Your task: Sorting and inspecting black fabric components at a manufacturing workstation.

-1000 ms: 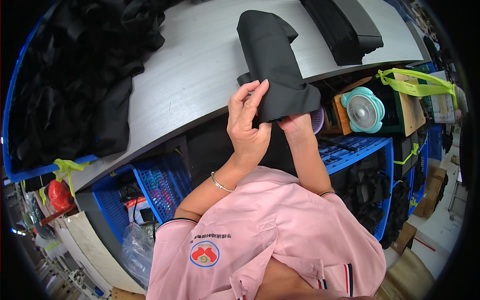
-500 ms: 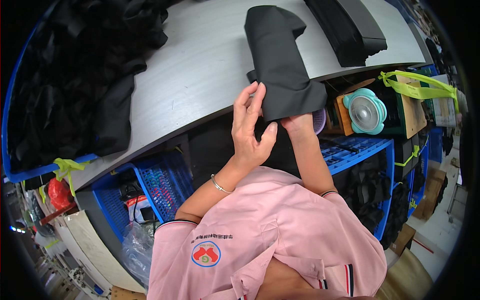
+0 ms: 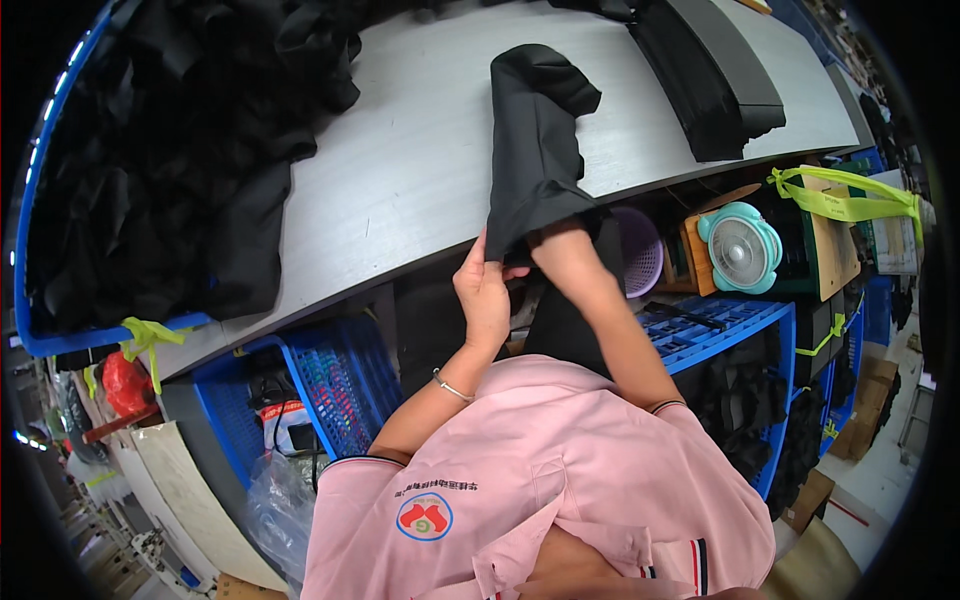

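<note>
- Across the tabletop [image 3: 400, 180] edge: black cloth piece [image 3: 525, 150], near end toward you;
- your left hand [image 3: 483, 300] pinches its near edge; a light, steady hold should serve;
- your right hand [image 3: 562, 252] at its near end, fingers hidden, grip unclear; ease gently, avoid bunching.

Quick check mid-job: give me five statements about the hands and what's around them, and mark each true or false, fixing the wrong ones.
1. The left hand and right hand are both at the near end of the black cloth. True.
2. All the right hand's fingers show. False: the black cloth hides at least some.
3. The fan is right of the purple basket. True.
4. The fan is red. False: it has a teal frame.
5. The left wrist wears a bracelet. True.
</note>
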`<state>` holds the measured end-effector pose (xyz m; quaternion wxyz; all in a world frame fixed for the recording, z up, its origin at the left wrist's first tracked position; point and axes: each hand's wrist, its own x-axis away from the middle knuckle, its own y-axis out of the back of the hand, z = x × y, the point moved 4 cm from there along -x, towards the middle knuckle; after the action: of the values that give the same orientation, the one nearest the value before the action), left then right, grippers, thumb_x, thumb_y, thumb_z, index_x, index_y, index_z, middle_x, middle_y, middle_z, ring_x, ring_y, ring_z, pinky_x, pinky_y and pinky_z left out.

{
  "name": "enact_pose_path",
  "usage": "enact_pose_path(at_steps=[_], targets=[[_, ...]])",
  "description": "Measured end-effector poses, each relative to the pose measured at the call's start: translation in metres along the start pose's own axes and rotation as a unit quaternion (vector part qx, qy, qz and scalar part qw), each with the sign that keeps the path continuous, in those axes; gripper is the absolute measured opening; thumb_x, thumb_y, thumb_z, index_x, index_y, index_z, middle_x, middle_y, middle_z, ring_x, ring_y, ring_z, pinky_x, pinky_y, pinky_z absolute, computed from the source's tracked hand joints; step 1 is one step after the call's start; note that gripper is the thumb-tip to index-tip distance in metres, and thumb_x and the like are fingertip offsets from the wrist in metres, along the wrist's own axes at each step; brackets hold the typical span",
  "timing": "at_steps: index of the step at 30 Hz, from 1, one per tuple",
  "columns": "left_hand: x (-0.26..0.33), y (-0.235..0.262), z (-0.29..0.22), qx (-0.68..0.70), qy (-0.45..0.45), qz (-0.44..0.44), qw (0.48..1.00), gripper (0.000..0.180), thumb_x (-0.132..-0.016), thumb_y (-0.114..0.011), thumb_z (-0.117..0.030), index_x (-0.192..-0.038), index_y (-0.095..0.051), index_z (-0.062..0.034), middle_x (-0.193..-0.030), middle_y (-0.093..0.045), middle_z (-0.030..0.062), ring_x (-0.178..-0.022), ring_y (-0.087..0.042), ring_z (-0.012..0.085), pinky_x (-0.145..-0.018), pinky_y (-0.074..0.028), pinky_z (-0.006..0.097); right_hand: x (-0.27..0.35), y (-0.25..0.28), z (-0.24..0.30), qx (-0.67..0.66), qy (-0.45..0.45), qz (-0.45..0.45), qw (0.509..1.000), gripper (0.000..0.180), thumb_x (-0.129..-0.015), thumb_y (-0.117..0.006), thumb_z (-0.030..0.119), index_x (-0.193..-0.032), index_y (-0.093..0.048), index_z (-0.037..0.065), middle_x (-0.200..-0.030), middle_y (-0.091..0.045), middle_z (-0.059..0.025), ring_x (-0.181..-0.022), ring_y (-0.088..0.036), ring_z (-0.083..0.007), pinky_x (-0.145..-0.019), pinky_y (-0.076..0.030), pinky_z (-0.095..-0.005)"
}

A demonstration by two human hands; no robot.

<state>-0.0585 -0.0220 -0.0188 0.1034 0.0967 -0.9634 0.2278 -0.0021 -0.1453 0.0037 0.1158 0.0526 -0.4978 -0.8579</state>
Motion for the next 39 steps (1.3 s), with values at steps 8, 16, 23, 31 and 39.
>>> enact_pose_path(at_steps=[8, 16, 23, 31, 39], targets=[[0.004, 0.002, 0.021, 0.065, 0.112, 0.100, 0.987, 0.022, -0.097, -0.057, -0.010, -0.117, -0.065, -0.0044, -0.103, -0.067, 0.0019, -0.085, -0.061, 0.0081, -0.072, -0.051, 0.024, 0.029, 0.002, 0.062, 0.061, 0.018, -0.137, 0.988, 0.039, -0.072, -0.066, 0.013, -0.110, -0.065, 0.001, -0.117, -0.059, -0.0189, -0.107, -0.058, -0.0373, -0.089, -0.045, -0.0544], [-0.001, -0.010, 0.024, 0.071, 0.167, 0.090, 0.979, 0.011, -0.090, -0.063, -0.009, -0.100, -0.067, -0.0062, -0.091, -0.067, 0.0020, -0.077, -0.059, 0.0116, -0.068, -0.046, 0.030, 0.025, 0.004, 0.050, 0.196, 0.135, -0.177, 0.955, 0.034, -0.081, -0.064, 0.016, -0.113, -0.067, 0.006, -0.120, -0.062, -0.0124, -0.107, -0.060, -0.0332, -0.091, -0.046, -0.0514], [-0.002, 0.002, 0.041, 0.088, 0.241, 0.218, 0.942, 0.022, -0.094, -0.066, -0.018, -0.109, -0.065, -0.0014, -0.101, -0.068, 0.0057, -0.091, -0.065, 0.0160, -0.080, -0.052, 0.030, 0.016, -0.011, 0.022, 0.135, 0.065, -0.112, 0.982, 0.025, -0.090, -0.058, 0.024, -0.109, -0.064, 0.009, -0.105, -0.062, -0.0139, -0.100, -0.060, -0.0342, -0.084, -0.048, -0.0494], [0.011, 0.045, 0.036, -0.108, 0.242, 0.208, 0.942, 0.030, -0.089, -0.058, -0.005, -0.118, -0.064, -0.0016, -0.109, -0.068, 0.0048, -0.089, -0.061, 0.0101, -0.076, -0.048, 0.024, 0.030, -0.024, 0.020, 0.073, -0.028, 0.050, 0.996, 0.028, -0.096, -0.055, 0.033, -0.105, -0.065, 0.009, -0.091, -0.065, -0.0162, -0.087, -0.064, -0.0378, -0.078, -0.051, -0.0507], [-0.008, 0.027, -0.013, 0.106, 0.214, 0.118, 0.964, 0.046, -0.101, -0.059, -0.033, -0.133, -0.054, -0.0003, -0.123, -0.063, 0.0068, -0.109, -0.062, 0.0158, -0.093, -0.050, 0.032, 0.096, -0.032, 0.042, 0.129, 0.226, -0.030, 0.965, 0.020, -0.089, -0.066, 0.027, -0.100, -0.070, 0.010, -0.091, -0.069, -0.0116, -0.068, -0.068, -0.0265, -0.060, -0.055, -0.0342]])
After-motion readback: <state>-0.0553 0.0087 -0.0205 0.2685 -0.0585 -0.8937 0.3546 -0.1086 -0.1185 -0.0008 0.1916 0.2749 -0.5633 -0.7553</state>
